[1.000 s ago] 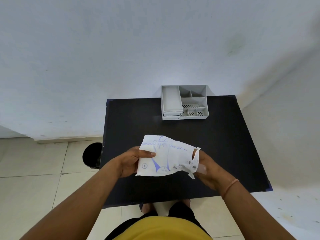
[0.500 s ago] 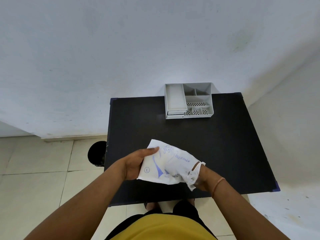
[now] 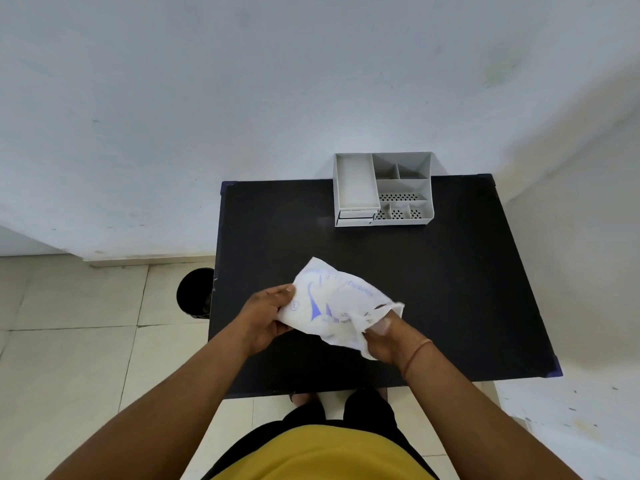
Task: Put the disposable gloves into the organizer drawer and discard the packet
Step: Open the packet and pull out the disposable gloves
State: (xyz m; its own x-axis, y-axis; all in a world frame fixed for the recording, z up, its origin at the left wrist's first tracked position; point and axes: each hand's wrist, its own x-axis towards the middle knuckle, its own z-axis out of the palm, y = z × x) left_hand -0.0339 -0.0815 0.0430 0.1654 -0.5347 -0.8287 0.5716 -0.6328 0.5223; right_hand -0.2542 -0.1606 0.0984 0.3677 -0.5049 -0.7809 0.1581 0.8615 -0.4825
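A white glove packet [image 3: 337, 306] with blue print is held above the near part of the black table [image 3: 450, 289]. My left hand [image 3: 263, 317] grips its left end. My right hand [image 3: 384, 337] is at the torn right end, with thin clear glove film [image 3: 382, 323] over its fingers. The grey organizer [image 3: 382, 188] stands at the table's far edge against the wall, its small drawers [image 3: 355, 218] closed at the front left. How many gloves are inside the packet is hidden.
A black round bin [image 3: 194, 292] stands on the tiled floor just left of the table. White walls close off the back and the right side. My feet are under the table's near edge.
The packet has crumpled and tilted, its right end dropping lower. My right hand has pushed further into the torn end. The view has shifted slightly.
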